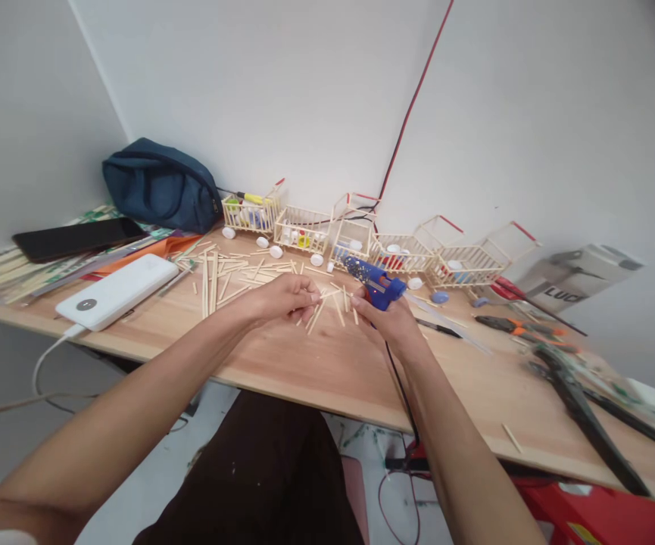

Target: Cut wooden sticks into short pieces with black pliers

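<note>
My right hand (387,319) is closed around the handle of a blue glue gun (373,281), whose nozzle points up and to the left over the wooden table (327,363). My left hand (285,297) pinches thin wooden sticks (316,312) just left of the gun, fingers curled together. Loose sticks (230,274) lie scattered behind my left hand. A row of small stick-built carts (361,241) with white wheels stands along the wall behind both hands.
A white power bank (116,291) with a cable lies at the left, beside a black phone (77,238) and a dark blue bag (160,185). Pliers and cutters (537,329) lie at the right. The gun's black cord (398,382) drops over the front edge.
</note>
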Available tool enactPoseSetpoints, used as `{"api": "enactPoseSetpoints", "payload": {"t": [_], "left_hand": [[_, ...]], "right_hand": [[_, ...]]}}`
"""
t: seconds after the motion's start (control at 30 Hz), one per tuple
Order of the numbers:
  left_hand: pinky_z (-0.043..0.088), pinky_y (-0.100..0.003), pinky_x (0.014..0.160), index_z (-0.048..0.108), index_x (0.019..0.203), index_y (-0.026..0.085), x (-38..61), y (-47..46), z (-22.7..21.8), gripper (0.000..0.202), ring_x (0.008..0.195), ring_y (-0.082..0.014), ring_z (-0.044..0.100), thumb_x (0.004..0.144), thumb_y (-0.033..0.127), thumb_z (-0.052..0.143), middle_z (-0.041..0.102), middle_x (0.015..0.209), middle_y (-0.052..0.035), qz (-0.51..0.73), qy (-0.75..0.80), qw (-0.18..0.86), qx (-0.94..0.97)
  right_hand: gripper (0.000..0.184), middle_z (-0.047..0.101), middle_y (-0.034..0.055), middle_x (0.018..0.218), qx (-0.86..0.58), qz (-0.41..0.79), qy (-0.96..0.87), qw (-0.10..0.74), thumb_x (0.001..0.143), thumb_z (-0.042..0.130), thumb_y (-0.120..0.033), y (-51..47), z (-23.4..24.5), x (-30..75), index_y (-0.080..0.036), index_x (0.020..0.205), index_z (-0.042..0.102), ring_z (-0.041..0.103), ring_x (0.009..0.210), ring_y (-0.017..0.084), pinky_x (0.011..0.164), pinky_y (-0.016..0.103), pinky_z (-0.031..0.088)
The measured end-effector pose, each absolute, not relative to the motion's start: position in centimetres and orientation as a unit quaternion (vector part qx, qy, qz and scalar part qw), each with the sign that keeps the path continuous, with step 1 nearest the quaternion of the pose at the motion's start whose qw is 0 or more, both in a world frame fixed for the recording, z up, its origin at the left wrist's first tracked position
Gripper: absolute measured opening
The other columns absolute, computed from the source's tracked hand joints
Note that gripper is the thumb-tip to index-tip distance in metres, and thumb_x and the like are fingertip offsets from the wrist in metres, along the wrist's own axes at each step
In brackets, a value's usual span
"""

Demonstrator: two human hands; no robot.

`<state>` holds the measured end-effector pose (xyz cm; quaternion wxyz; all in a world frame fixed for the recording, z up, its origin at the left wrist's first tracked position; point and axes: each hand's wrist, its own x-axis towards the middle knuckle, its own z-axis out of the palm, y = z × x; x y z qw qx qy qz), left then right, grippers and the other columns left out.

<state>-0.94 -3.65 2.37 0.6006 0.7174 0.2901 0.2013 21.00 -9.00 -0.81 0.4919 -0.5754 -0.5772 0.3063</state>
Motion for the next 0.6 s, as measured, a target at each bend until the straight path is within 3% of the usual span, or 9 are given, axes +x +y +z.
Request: {"api": "enactPoseSetpoints", "payload": {"t": [0.3,0.6], "left_hand": [[0.026,-0.016,0.041,0.050,0.076,0.014,0.0,-3.5,2.1,0.021,0.041,-0.0036,0.037,0.082,0.032,0.058,0.057,0.054,0.0020,0.211,0.287,0.605,0.712],[0.027,-0.017,0.042,0.051,0.075,0.014,0.4,-3.9,2.2,0.020,0.041,-0.0042,0.038,0.081,0.032,0.058,0.057,0.054,0.0012,0.209,0.274,0.636,0.691]], "right_hand": [[0.031,0.047,-0.0052,0.050,-0.532,0.393,-0.571,0.486,0.070,0.071,-0.047,-9.4,-0.4,20.6,-0.020,0.070,0.056,0.039,0.045,0.009,0.046,0.025,0.030],[0.036,0.048,-0.0053,0.051,-0.538,0.369,-0.581,0.487,0.066,0.074,-0.050,-9.0,-0.8,21.0,-0.019,0.068,0.055,0.041,0.046,0.009,0.046,0.024,0.032]]}}
